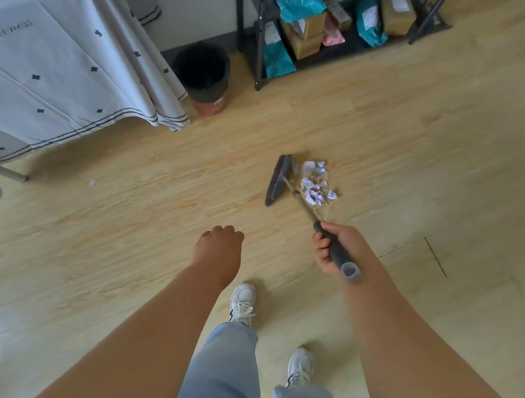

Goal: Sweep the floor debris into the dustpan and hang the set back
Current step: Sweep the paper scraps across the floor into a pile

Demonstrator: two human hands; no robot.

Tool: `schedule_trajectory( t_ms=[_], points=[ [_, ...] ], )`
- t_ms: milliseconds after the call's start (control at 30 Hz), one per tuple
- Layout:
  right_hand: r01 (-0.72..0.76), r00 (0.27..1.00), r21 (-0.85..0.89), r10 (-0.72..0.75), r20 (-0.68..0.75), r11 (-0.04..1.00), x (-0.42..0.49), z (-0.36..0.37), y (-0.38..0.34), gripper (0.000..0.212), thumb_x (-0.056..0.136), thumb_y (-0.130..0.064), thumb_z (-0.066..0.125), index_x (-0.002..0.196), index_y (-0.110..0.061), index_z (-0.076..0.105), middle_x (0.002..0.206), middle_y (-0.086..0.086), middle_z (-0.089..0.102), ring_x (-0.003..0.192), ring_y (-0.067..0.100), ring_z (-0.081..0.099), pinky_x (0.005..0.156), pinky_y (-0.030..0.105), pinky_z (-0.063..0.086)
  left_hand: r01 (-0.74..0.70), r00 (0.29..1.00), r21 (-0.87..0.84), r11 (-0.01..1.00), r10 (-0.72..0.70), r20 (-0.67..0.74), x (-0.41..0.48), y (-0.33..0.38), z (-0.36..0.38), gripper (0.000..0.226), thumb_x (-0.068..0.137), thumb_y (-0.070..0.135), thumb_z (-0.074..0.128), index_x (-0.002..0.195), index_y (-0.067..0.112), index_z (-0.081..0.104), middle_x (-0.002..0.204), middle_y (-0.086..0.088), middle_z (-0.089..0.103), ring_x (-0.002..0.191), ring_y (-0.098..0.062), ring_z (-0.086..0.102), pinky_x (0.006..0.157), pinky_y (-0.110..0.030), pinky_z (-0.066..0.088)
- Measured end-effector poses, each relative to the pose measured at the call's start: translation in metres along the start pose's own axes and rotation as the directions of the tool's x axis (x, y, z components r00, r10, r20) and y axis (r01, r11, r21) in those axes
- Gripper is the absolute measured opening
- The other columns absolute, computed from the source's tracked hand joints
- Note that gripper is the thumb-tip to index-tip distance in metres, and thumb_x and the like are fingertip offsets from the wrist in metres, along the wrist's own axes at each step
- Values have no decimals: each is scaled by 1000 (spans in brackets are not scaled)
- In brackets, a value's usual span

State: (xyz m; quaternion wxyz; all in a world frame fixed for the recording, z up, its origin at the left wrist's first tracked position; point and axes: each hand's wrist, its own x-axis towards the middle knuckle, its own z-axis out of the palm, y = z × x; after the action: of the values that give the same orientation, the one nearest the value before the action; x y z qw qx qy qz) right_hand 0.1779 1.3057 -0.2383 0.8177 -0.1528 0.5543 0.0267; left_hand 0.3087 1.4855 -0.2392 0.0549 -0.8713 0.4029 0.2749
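While the right hand [332,249] grips the broom [278,180] by its handle end for reach, its head rests beside the debris heap [317,185] to corral it; the left hand [220,244] is fisted, empty.

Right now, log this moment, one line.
right hand: grips broom handle | left hand: curled, empty | broom head: beside debris pile

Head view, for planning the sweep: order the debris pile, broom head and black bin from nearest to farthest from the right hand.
1. The debris pile, on the floor just ahead of the right hand.
2. The broom head, directly left of the pile, slightly farther off.
3. The black bin, far ahead and to the left, beside the hanging tablecloth.
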Motion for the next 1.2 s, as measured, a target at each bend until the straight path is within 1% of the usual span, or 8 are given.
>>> schedule_trajectory(
  t_ms=[100,267,467,600,700,833,967,1200],
  points=[
    [18,1000,-26,-17,16,1000,-13,-15,0,22,101,-17,40,80,-15,43,50,-1,47,30,5,43,29,14,33,-1,1000,11,1000,1,-14,-6,13,1,37,98,6,39,131,17,53,127,-3,54,118,-23,49,95,-33,41],
    [15,998,-79,-10,63,997,-43,-63,0,17,101,-18,40,85,-13,44,53,-2,48,31,5,43,29,16,34,63,998,-20,998,-64,-26,-28,42,10,40,98,5,38,132,17,52,129,-3,53,119,-24,49,95,-33,42],
    [1,998,-325,20,63,946,-84,-134,11,13,100,-17,44,88,-13,44,62,0,43,32,5,40,28,16,31,159,985,-113,981,-165,-50,-65,102,32,40,97,4,38,130,17,55,128,-3,54,117,-24,51,93,-33,43],
    [-35,995,-519,77,58,854,-111,-187,17,1,100,-16,45,99,-15,46,61,-1,45,34,5,41,28,16,31,175,981,-146,974,-185,-57,-92,147,52,38,95,3,39,126,16,58,124,-4,56,114,-25,52,91,-33,45],
    [-65,993,-615,109,34,786,-127,-229,22,5,100,-15,45,104,-15,48,63,0,45,34,4,41,29,16,31,159,983,-157,975,-171,-61,-110,180,69,40,95,3,39,128,17,57,127,-3,55,117,-24,50,97,-34,43],
    [-107,994,-733,98,-55,671,-140,-268,22,21,98,-17,49,119,-13,50,65,1,48,35,4,44,31,15,33,127,990,-139,982,-135,-48,-127,209,85,41,95,3,37,129,16,55,129,-4,53,120,-25,48,101,-35,40],
    [-114,993,-820,35,-115,561,-149,-281,4,34,97,-18,52,130,-13,51,67,2,51,40,6,46,34,16,37,111,991,-118,987,-118,-57,-136,224,93,41,95,2,35,129,15,55,127,-4,54,118,-24,49,99,-35,41],
    [-43,987,-897,-123,-108,439,-130,-258,1,37,91,-15,57,128,-9,57,68,7,57,47,13,51,44,23,42,125,989,-91,988,-131,-65,-146,225,99,38,96,3,36,126,15,57,122,-5,55,114,-24,50,95,-34,41]
  ],
)
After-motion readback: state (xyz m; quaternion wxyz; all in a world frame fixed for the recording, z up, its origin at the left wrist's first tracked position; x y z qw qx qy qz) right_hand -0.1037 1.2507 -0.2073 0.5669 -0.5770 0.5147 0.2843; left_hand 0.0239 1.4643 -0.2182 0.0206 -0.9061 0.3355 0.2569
